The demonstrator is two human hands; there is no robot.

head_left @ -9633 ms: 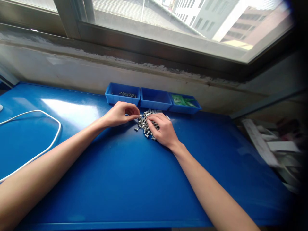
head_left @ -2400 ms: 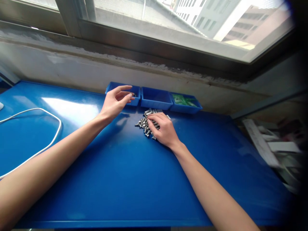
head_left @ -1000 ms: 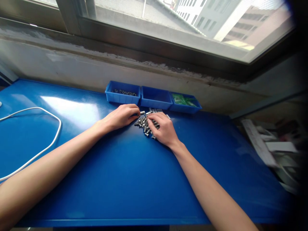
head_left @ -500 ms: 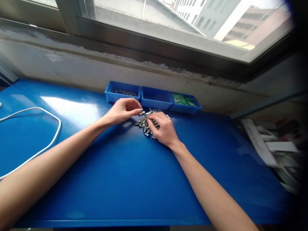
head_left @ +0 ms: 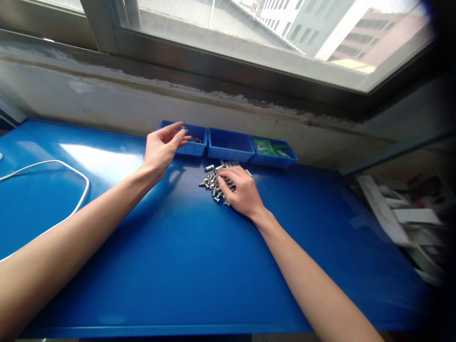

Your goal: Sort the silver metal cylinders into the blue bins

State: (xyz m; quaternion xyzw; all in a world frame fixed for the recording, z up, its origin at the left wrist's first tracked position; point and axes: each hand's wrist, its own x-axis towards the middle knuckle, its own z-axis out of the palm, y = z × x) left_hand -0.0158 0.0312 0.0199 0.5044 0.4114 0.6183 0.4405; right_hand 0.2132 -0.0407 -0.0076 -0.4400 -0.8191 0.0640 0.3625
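Note:
Over the left blue bin, my left hand pinches a small metal piece between thumb and fingertips; it looks like a screw, only its end showing. Small metal parts lie inside that bin. My right hand rests on the right side of a pile of metal screws, fingers curled down onto it. What those fingers hold, if anything, is hidden. Behind the pile, several longer silver cylinders lie on the table, partly covered by the right hand.
Beside the left bin stand a middle blue bin and a right bin with green packets. A white cable loops across the blue table at left. A wall and window rise behind.
My left hand has moved from the pile's far left edge up and left to above the left bin, uncovering a silver cylinder. My right hand has stayed on the pile.

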